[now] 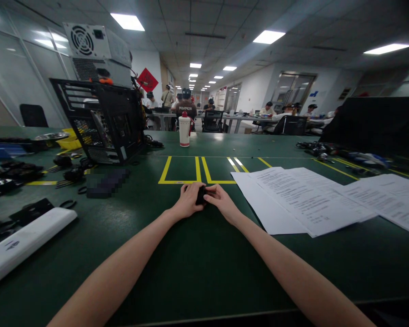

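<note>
A small black object [200,195] is between my two hands, low over the green tabletop [204,254]; its kind cannot be made out. My left hand [190,200] is closed around its left side, with fingers over the top and the thumb at the near side. From the right, my right hand [220,202] touches it with thumb and fingertips pinched together. Just beyond my hands, yellow tape outlines [180,182] mark the table. To the right of my right hand lie printed paper sheets [293,195].
An open black computer case [105,122] with power supply units [95,43] on top stands at the left. A white bottle [184,131] is at the back. Nearer are a white elongated object [30,245] and black parts [71,172]. Cables [315,149] lie back right. People sit beyond.
</note>
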Demonstrator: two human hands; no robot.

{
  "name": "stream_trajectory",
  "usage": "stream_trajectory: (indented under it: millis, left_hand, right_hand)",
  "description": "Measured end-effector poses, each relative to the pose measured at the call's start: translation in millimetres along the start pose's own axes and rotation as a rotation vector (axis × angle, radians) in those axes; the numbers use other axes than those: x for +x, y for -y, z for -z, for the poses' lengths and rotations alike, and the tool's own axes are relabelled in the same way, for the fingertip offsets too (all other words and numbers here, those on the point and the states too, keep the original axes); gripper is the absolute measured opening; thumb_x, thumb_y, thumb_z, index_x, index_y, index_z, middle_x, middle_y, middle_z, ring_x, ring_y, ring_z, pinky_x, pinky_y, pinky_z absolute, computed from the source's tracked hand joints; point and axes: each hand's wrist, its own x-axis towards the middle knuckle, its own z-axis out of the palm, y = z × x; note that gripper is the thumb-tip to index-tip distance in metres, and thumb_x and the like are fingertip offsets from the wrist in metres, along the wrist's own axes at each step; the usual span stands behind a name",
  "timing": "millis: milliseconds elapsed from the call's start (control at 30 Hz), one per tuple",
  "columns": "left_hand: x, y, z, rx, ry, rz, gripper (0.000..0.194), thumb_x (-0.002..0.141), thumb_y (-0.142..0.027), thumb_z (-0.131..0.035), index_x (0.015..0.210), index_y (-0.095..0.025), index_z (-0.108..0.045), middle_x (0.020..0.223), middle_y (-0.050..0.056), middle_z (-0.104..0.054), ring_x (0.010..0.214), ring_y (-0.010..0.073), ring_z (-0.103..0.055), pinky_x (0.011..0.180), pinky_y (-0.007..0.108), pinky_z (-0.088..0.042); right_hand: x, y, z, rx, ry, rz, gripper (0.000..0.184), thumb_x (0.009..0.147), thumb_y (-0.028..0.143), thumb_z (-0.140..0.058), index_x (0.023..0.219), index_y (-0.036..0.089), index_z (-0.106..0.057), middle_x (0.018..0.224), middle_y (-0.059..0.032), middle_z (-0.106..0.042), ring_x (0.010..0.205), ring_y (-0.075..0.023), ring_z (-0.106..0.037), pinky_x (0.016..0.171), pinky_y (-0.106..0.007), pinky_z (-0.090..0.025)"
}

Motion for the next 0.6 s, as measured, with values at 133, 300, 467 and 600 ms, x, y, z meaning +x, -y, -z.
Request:
stream_trajectory:
  millis: [133,300,467,600]
  left_hand:
    - [-1,-1,-0.4,-0.003,-0.010,0.007,0.055,0.064,-0.023,-0.057,0.112,-0.022,-0.031,0.109,0.005,-0.044,0.105,0.0224,-0.040,0.091,0.039,-0.022]
    - [-1,0,0.3,-0.024,0.014,0.021,0.057,0.063,-0.023,-0.058,0.113,-0.022,-0.030,0.110,0.005,-0.044,0.105,0.0221,-0.041,0.092,0.040,-0.023]
    - [1,1,1.1,-0.050,0.047,0.073,0.058,0.062,-0.023,-0.058,0.113,-0.022,-0.031,0.111,0.005,-0.044,0.106,0.0229,-0.040,0.092,0.042,-0.023]
    - [3,1,2.0,-0.091,0.059,0.105,0.057,0.062,-0.026,-0.059,0.113,-0.022,-0.032,0.111,0.005,-0.044,0.106,0.0237,-0.041,0.093,0.044,-0.023]
  right_hand:
    - [1,2,-1,-0.061,-0.066,-0.035,0.024,0.069,0.025,-0.057,0.091,0.020,-0.051,0.098,-0.0027,-0.054,0.097,-0.0163,-0.050,0.088,-0.036,-0.037]
    - [0,2,2,-0.010,0.023,-0.084,0.030,0.068,0.023,-0.058,0.096,0.020,-0.050,0.104,-0.0035,-0.053,0.101,-0.0171,-0.049,0.090,-0.037,-0.036]
    - [-3,4,2,0.047,0.091,-0.021,0.032,0.066,0.018,-0.060,0.095,0.022,-0.048,0.106,-0.0016,-0.051,0.102,-0.0167,-0.049,0.089,-0.035,-0.038]
    - [-6,11,0,-0.018,0.025,-0.026,0.024,0.069,0.022,-0.057,0.091,0.021,-0.050,0.100,-0.0021,-0.054,0.097,-0.0169,-0.051,0.089,-0.037,-0.038]
